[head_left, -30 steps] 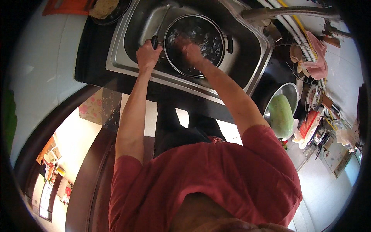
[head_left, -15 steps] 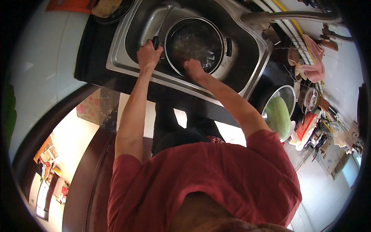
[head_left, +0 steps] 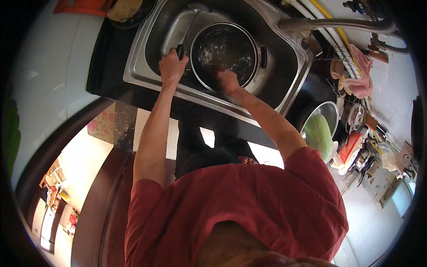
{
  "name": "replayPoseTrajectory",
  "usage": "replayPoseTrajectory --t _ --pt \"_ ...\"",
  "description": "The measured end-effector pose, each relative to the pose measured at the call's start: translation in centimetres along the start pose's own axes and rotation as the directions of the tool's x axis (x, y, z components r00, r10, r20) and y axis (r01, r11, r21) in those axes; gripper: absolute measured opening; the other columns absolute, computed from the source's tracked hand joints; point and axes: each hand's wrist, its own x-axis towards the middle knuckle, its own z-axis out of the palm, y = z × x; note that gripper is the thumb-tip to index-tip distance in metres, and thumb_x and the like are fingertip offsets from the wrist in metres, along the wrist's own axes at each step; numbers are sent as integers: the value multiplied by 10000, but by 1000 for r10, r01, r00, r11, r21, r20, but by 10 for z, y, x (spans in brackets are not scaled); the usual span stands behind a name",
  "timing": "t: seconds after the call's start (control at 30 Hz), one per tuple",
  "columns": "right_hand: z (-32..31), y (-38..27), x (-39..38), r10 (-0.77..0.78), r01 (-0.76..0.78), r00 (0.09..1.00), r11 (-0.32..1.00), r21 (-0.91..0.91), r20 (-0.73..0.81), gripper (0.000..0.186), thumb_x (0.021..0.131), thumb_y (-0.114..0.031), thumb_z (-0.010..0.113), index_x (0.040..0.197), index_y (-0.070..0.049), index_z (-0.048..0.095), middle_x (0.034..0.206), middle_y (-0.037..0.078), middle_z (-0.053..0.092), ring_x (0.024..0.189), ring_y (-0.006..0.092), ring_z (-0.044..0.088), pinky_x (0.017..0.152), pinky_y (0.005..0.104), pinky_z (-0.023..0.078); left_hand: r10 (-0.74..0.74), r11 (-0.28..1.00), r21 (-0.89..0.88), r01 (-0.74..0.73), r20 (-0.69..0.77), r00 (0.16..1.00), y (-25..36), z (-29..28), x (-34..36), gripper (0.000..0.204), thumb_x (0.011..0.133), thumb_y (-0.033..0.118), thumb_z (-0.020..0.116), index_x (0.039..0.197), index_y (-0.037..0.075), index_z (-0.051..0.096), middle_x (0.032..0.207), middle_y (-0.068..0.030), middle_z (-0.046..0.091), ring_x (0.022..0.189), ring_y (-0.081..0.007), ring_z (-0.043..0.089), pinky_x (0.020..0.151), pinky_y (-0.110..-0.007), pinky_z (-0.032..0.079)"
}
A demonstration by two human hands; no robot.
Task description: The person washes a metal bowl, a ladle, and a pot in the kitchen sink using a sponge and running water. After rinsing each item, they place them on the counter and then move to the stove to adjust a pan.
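A round dark pot (head_left: pixel 231 49) with a metal rim stands in the steel sink (head_left: pixel 273 82), with some water and whitish streaks inside. My left hand (head_left: pixel 172 66) is closed around a black handle (head_left: pixel 180 51) at the pot's left side. From there a thin shiny metal line runs up the basin, and I cannot tell whether it belongs to that handle. Inside the pot's near edge, my right hand (head_left: pixel 228 81) is closed and points downward. Its fingertips are blurred, and what they hold, if anything, is hidden. A second black handle (head_left: pixel 263 57) sticks out on the pot's right.
The faucet (head_left: pixel 329 23) reaches over the sink's far right. On the right counter, a metal bowl (head_left: pixel 331 107) holds a large pale green gourd (head_left: pixel 319 138). A pink cloth (head_left: pixel 362 73) hangs by a wire rack. At the far left sits a dark dish (head_left: pixel 133 15) with something tan in it.
My right hand has shifted slightly right within the pot. The streaks on the water have moved. My left hand keeps its grip on the black handle.
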Motion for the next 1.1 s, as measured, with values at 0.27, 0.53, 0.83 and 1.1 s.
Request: replayPoseTrajectory --t 0.27,0.53,0.83,1.1 --pt "-39 24 87 -19 35 988 995 97 -154 224 825 -226 548 986 -108 651 799 153 668 772 366 654 685 460 538 -1 999 44 0 26 1000 1 -2 0 333 770 328 640 846 9 580 779 -217 660 770 -388 650 721 -485 511" --pt "-18 42 5 201 -201 979 980 -7 44 120 820 -154 546 854 -110 652 843 148 650 797 336 657 655 442 546 11 999 37 -11 -8 1000 5 -4 -1 311 771 308 633 832 8 579 762 -213 658 762 -381 653 712 -483 513" --pt "-7 -1 67 -206 230 973 922 313 -107 304 837 -126 468 1095 -117 630 1001 181 644 813 371 633 680 450 522 15 998 58 -15 -2 1000 3 0 0 303 772 306 631 830 13 578 752 -208 658 751 -385 653 710 -484 514" --pt "-94 54 82 -166 125 979 946 -299 -115 278 765 -139 578 1028 -114 665 1235 103 576 1132 271 552 791 422 521 16 1000 -8 -17 -14 1000 3 -8 -3 325 781 321 621 826 3 573 765 -216 657 764 -400 646 718 -483 510"
